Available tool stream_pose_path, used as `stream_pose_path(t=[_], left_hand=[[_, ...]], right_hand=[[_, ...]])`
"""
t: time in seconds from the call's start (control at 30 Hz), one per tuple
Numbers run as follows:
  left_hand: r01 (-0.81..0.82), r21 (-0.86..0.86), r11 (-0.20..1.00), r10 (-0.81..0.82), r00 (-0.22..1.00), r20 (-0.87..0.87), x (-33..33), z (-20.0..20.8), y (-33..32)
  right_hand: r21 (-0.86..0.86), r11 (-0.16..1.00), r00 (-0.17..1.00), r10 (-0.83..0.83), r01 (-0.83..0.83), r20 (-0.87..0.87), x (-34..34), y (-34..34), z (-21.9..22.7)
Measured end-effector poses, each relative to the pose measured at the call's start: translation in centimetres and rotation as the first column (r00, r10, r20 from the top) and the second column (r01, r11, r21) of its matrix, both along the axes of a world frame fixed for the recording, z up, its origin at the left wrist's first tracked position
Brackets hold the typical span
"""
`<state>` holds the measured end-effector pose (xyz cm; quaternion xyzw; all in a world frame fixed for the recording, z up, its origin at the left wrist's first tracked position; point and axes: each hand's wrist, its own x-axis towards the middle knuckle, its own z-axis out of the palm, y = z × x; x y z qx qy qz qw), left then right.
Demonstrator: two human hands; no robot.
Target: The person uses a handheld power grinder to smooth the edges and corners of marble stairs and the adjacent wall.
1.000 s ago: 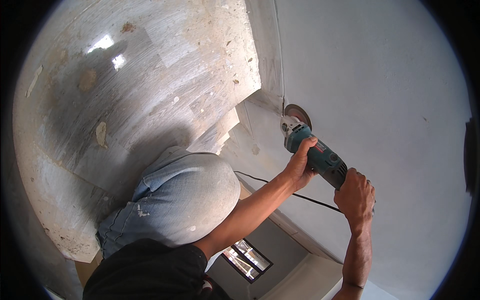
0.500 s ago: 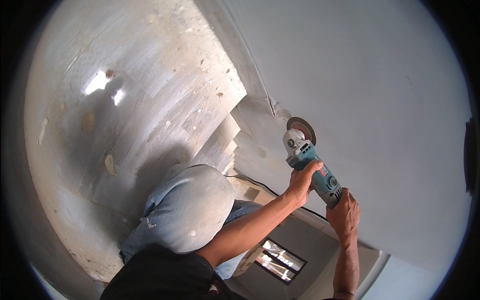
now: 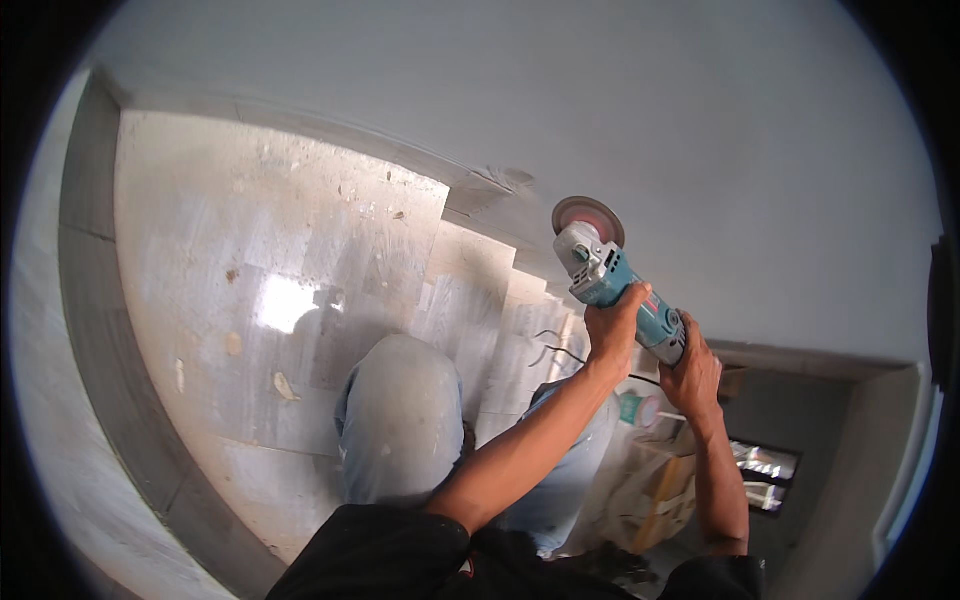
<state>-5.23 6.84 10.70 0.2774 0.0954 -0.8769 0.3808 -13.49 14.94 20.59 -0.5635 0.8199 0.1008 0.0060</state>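
An angle grinder [image 3: 652, 325] with a teal body, a silver gear head and a brown round disc [image 3: 588, 218] is held in both hands. My left hand [image 3: 614, 328] wraps round the body just behind the gear head. At the rear end of the tool, my right hand [image 3: 694, 372] is closed round the handle. The disc points away from me, in front of the grey wall [image 3: 720, 180]. Whether it touches the wall I cannot tell. Grey skirting tiles [image 3: 480, 190] with a notched, stepped end lie to the left of the disc.
Below the wall, a dusty tiled landing [image 3: 210, 300] with scattered debris leads to steps [image 3: 470, 260] going down on the right. My dusty jeans knee [image 3: 405, 430] is bent over it. A dark cord [image 3: 565, 352], a green-and-pink container [image 3: 640, 410] and a cardboard box [image 3: 665, 490] lie lower down.
The view has turned, so the landing's far edge and more of the steps show. The grinder appears slightly higher and farther left in the picture, still held in both hands.
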Motion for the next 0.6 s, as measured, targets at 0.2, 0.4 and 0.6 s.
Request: stream_pose_path(t=[0.2, 0.4, 0.6], left_hand=[[0.041, -0.03, 0.999, -0.037, 0.992, 0.117, -0.6, -0.6, -0.1], [0.091, -0.072, 0.993, -0.075, 0.976, 0.206, -1.1, -1.8, -0.2], [0.064, -0.014, 0.998, -0.06, 0.978, 0.201, -1.0, -3.2, -0.4]], right_hand=[[-0.066, 0.998, 0.983, -0.001, 0.013, 0.182, -1.8, 1.1, -1.8], [-0.047, 0.997, 0.969, -0.049, 0.062, 0.242, -3.0, 1.1, -3.8], [-0.051, 0.998, 0.96, -0.011, 0.027, 0.28, -4.0, 0.7, -5.0]])
